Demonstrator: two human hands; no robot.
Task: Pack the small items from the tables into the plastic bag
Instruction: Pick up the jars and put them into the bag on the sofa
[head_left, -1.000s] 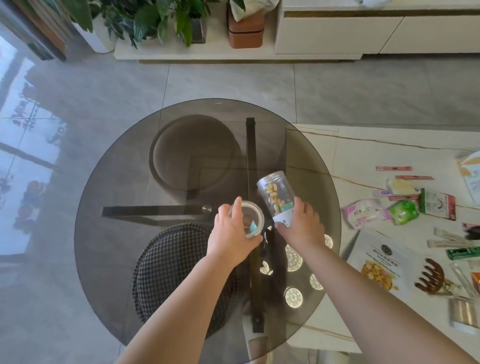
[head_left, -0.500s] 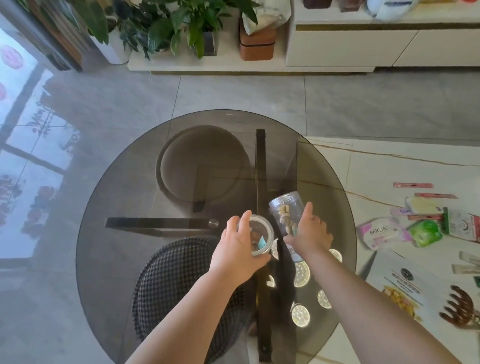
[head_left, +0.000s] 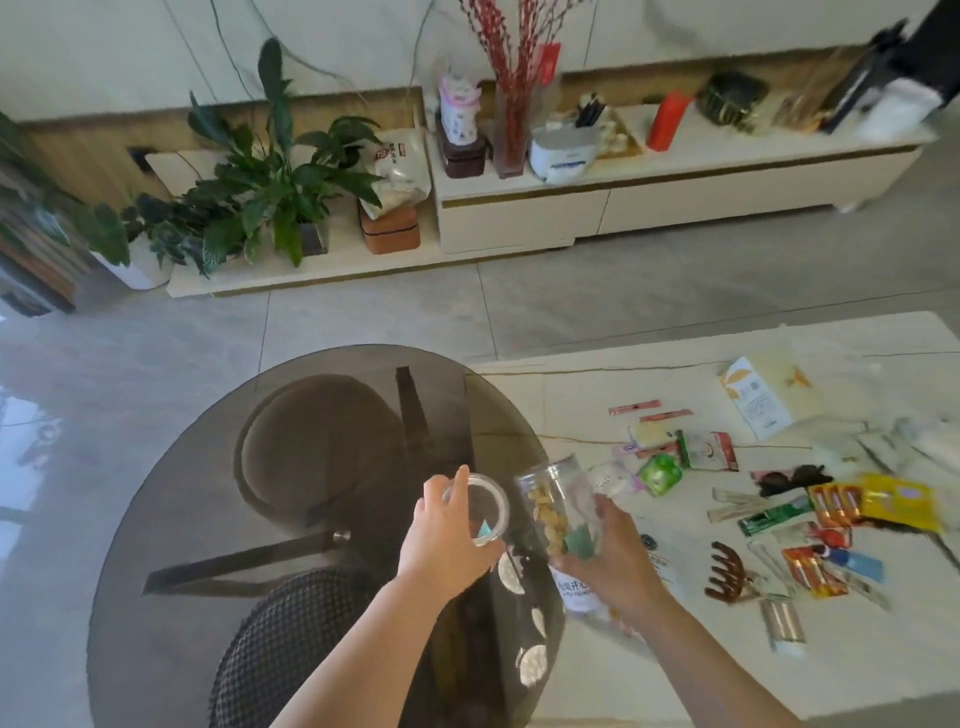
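Note:
My right hand (head_left: 610, 558) grips a clear plastic jar (head_left: 558, 512) of yellowish nuts, tilted with its mouth up and to the left, above the right edge of the round smoked-glass table (head_left: 218, 519). My left hand (head_left: 447, 535) holds the jar's clear round lid (head_left: 483, 506) just left of the jar's mouth; lid and jar are apart. Small items lie on the white marble table (head_left: 779, 670) to the right: a green packet (head_left: 660, 474), a pink pack (head_left: 615, 478), a brown hair claw (head_left: 727, 571), an orange battery pack (head_left: 836, 503) and a yellow packet (head_left: 901, 501). No plastic bag is visible.
A checked stool (head_left: 291, 649) shows through the glass under my left arm. A white box (head_left: 763, 397) lies at the marble table's far side. Beyond the grey floor stand potted plants (head_left: 270, 192) and a low cream cabinet (head_left: 623, 202) loaded with objects.
The view has tilted up and now takes in the cabinet and more of the marble table. My right hand has shifted right with the jar and tipped it; the left hand keeps the lid beside it.

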